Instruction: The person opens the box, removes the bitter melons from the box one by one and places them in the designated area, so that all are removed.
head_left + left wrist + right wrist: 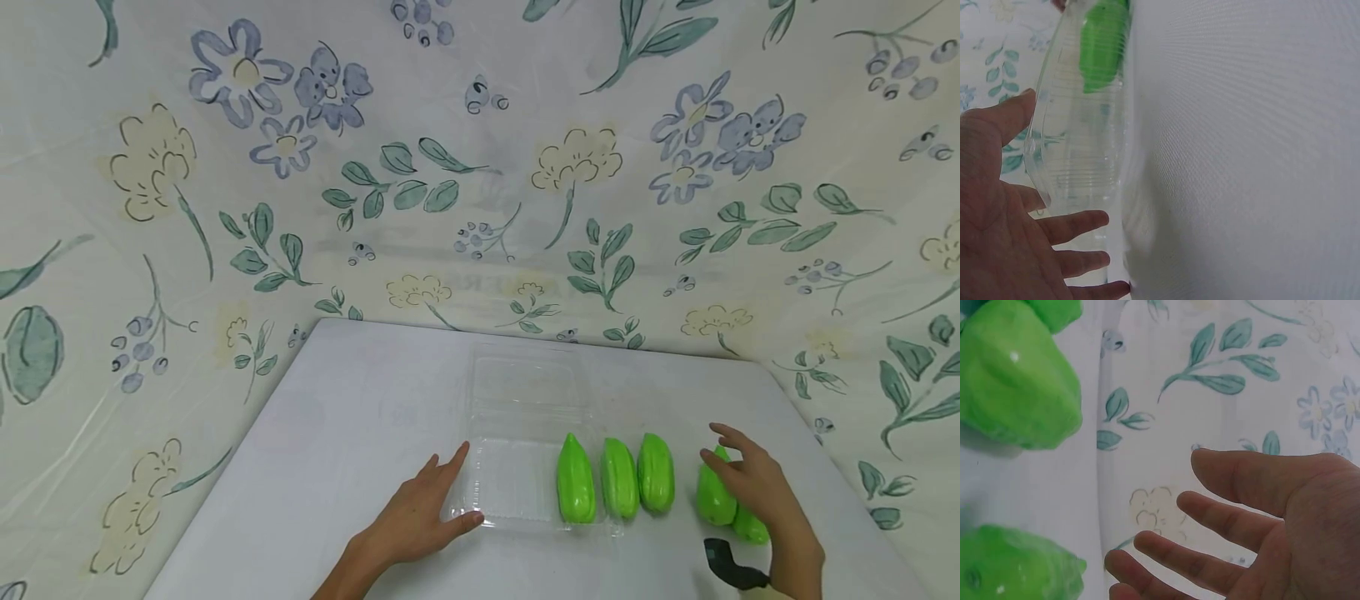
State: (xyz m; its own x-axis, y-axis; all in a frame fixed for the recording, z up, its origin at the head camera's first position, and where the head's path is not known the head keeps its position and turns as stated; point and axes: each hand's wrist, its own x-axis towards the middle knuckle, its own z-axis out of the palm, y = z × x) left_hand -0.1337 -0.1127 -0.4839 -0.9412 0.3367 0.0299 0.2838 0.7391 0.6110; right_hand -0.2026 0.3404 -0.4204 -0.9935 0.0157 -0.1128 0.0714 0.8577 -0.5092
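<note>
A clear plastic clamshell box (pixel 517 483) lies unfolded on the white table, its lid (pixel 525 379) towards the back. Inside its near half, along the right side, is one bright green ridged fruit (pixel 575 483), like a star fruit. My left hand (pixel 420 510) is at the box's left edge, fingers spread, thumb by the rim (pixel 1038 140). Two more such fruits, one (pixel 619 479) beside the other (pixel 656 473), lie right of the box. My right hand (pixel 761 487) hovers over another two, a fruit (pixel 716 496) and a partly hidden fruit (pixel 750 527); nothing is in its loosely bent fingers.
The white table (pixel 337 442) reaches back to a flower-patterned cloth (pixel 480 208) that hangs behind and at both sides. A black band (pixel 735 568) is by my right wrist.
</note>
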